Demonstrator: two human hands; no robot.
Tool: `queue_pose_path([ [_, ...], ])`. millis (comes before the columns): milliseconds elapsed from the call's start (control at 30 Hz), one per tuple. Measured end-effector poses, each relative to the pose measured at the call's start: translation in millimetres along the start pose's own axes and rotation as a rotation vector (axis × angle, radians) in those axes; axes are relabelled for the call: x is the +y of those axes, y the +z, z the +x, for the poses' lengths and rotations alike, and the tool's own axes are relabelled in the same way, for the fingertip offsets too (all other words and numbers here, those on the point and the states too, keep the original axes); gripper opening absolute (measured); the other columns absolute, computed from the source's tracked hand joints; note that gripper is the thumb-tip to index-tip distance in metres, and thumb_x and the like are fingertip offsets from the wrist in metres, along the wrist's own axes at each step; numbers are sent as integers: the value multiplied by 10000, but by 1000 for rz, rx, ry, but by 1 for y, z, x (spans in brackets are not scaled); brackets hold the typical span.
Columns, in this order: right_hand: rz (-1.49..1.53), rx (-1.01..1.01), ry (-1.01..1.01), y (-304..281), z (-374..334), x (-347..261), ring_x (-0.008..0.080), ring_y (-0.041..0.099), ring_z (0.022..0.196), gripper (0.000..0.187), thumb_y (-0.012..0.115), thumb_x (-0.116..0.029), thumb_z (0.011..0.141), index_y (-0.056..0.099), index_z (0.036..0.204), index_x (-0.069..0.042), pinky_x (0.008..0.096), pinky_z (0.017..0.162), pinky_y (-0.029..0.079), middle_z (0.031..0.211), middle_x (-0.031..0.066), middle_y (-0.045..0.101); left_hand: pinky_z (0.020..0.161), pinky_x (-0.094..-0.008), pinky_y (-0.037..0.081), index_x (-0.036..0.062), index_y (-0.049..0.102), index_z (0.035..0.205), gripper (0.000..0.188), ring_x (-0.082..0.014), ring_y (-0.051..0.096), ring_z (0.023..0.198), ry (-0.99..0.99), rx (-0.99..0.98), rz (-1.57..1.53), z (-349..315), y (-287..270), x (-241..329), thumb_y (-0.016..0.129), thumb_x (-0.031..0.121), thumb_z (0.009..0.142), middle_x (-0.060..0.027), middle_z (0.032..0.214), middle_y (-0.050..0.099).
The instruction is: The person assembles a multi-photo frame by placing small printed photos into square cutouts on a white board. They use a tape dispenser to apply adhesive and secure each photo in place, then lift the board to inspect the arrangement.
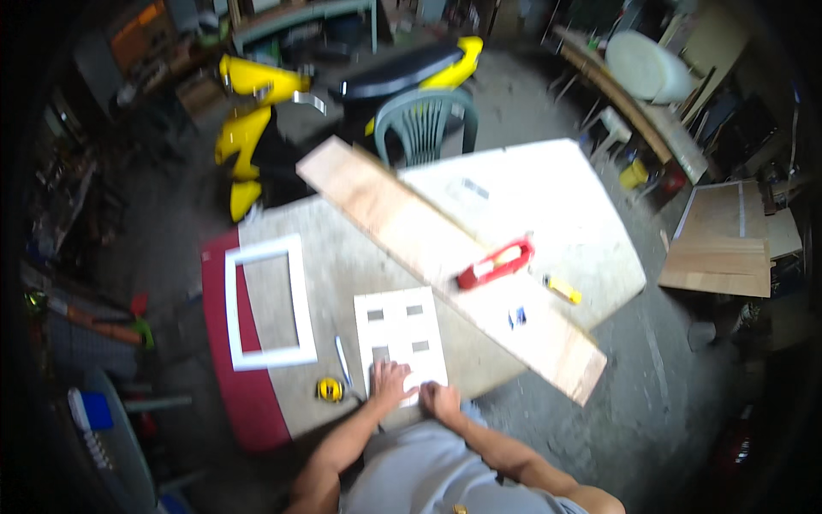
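Note:
A white sheet [397, 335] with several rectangular cutouts lies at the near edge of the table. My left hand [391, 383] rests on its lower part, fingers stretched out over the surface. At the sheet's lower right corner my right hand [440, 401] is closed, fingers curled in. Whatever it may hold is too small and blurred to make out. Left of the sheet lie a slim white pen-like stick [343, 361] and a yellow and black tape measure [330, 390]. Farther left, a white rectangular frame [301, 313] lies flat, partly over the table's red end.
A long wooden plank [385, 227] crosses the table [330, 257] diagonally. On it lie a red tool [497, 263] and a small blue item [517, 318]; a yellow-handled cutter [562, 289] lies beside it. Beyond the table stand a green plastic chair [421, 128] and a yellow-black motorbike [402, 70].

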State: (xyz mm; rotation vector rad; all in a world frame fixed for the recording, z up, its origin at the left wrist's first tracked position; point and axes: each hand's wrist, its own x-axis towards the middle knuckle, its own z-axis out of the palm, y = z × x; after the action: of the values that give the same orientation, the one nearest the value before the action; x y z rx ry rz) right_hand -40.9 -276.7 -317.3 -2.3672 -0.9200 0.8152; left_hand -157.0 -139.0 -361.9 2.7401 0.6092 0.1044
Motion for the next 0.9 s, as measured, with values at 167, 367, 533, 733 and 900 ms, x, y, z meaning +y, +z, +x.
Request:
queue_pose_path([
  [167,33,-51,-43,-10,14,-3,385,686,773,231,645,-343,875,707,936,-129,496,704,542,814,174,703,906,-447,361,209,740,827,197,-197,572,937,39,292,-189,25,-15,1,765,342,685,51,908,663],
  [367,8,-98,-27,-9,16,3,369,692,811,239,653,-361,854,704,960,-153,495,733,543,851,159,714,936,-449,353,199,734,836,217,-202,566,960,-5,309,-154,18,-12,9,770,315,656,44,936,659],
  [533,-53,-91,-54,0,20,12,397,684,840,265,613,-369,873,711,956,-138,518,755,537,887,195,706,1020,-481,309,192,723,976,423,-251,499,1131,-85,221,-171,8,-3,11,797,362,596,6,1109,623],
  [733,-52,-70,-136,-13,20,3,402,673,785,246,672,-332,854,713,881,-91,478,686,539,839,186,697,1008,-455,332,147,706,988,364,-235,513,1111,-157,219,-156,5,-13,19,761,312,668,-5,1087,625],
  [900,496,367,-5,-52,97,20,162,585,682,283,711,-227,872,650,1048,-14,346,594,477,735,64,570,1007,-461,339,159,708,936,258,-210,535,1077,-121,283,-159,9,-18,24,725,254,696,23,1054,632],
])
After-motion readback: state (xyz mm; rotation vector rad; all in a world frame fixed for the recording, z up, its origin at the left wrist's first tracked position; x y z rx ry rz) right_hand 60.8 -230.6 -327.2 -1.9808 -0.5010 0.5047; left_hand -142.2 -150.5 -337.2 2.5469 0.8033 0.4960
